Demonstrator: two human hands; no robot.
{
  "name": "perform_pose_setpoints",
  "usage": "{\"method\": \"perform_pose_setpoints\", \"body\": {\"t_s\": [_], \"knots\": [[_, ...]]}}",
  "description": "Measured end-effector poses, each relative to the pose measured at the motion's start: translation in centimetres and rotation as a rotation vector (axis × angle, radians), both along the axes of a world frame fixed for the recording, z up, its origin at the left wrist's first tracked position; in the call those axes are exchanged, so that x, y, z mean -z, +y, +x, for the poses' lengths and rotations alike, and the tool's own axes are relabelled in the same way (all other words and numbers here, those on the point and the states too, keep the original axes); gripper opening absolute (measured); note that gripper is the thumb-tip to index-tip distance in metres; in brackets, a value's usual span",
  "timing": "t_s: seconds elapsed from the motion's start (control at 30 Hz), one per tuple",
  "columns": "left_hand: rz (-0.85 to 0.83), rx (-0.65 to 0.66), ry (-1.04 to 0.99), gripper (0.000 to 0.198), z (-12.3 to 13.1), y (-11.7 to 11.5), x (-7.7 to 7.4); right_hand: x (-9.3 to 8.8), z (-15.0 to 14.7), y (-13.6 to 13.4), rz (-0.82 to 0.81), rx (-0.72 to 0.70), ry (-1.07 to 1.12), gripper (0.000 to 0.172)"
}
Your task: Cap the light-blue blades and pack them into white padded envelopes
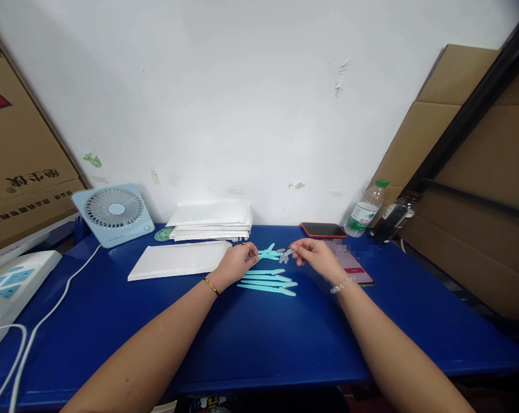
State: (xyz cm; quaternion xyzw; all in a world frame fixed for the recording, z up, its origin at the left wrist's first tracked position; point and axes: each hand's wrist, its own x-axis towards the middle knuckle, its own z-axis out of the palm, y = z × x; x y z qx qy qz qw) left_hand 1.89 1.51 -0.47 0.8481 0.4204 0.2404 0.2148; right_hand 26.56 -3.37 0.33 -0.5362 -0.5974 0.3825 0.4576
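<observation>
Pinched in the fingers of my left hand [232, 265] is a teal eyebrow razor [253, 259], its far end pointing right. Other teal razors [267, 250] lie crossed just beyond those fingertips. The thumb and forefinger of my right hand [317, 257] are closed on a small clear blade cap [288, 252]. Several more clear caps [283, 259] lie in a small heap below it, between the two hands. Nearer to me, several razors [267, 284] rest side by side on the blue table [263, 338], blade ends to the right.
A white envelope [177, 261] lies left of my left hand, with a stack of white envelopes [212, 215] behind. Left are a fan [116, 211], a power strip [24, 287] and a white cable [65, 289]. Right are a phone [324, 230], a tablet-like screen [355, 268] and a water bottle [365, 213].
</observation>
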Motion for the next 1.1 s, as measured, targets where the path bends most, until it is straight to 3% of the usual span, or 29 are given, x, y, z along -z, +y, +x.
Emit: {"method": "perform_pose_setpoints", "body": {"t_s": [0.23, 1.1], "knots": [[-0.079, 0.026, -0.098, 0.013, 0.2, -0.1, 0.0, 0.5, -0.8, 0.1, 0.022, 0.051, 0.214, 0.034], [-0.221, 0.044, -0.253, 0.018, 0.7, -0.7, -0.5, 0.5, -2.5, -0.6, 0.006, 0.022, 0.219, 0.037]]}}
